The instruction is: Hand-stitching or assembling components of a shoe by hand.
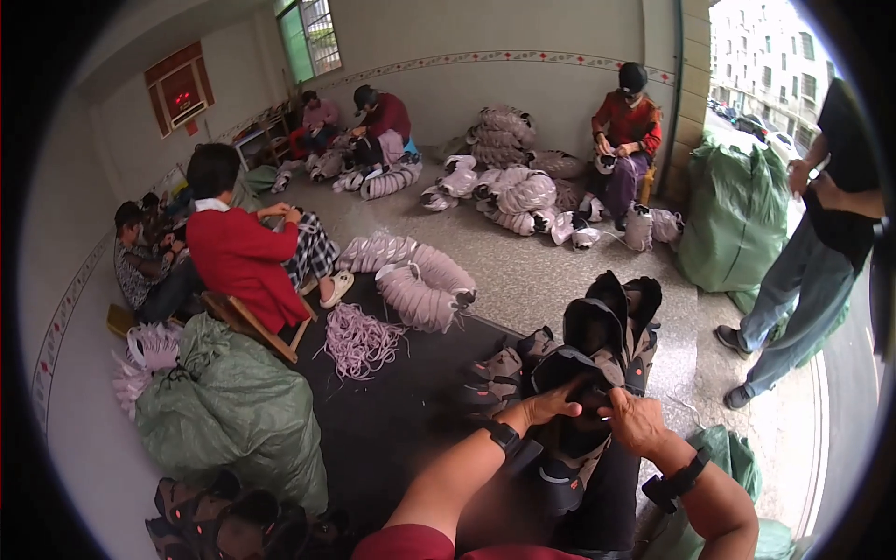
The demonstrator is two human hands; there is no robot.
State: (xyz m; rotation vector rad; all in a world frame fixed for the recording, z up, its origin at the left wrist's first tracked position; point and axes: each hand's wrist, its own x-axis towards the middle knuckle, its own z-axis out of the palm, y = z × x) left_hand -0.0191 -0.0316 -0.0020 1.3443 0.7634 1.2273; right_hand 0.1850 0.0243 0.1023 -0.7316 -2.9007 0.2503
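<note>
A dark shoe upper in black and brown, with a small orange mark, lies over my lap. My left hand grips its collar from the left, thumb pointing toward the right hand. On the other side, my right hand has its fingers curled at the edge of the opening. A small whitish tip shows by those fingers, too small to name. Just beyond my hands stand several more dark shoe uppers, bunched together. Others, brown and black, lie left of them.
Lilac shoe uppers form a curved row ahead, near a heap of lilac laces. Green sacks stand left and right. A person in red sits left; several others sit farther back. Someone stands at the right doorway.
</note>
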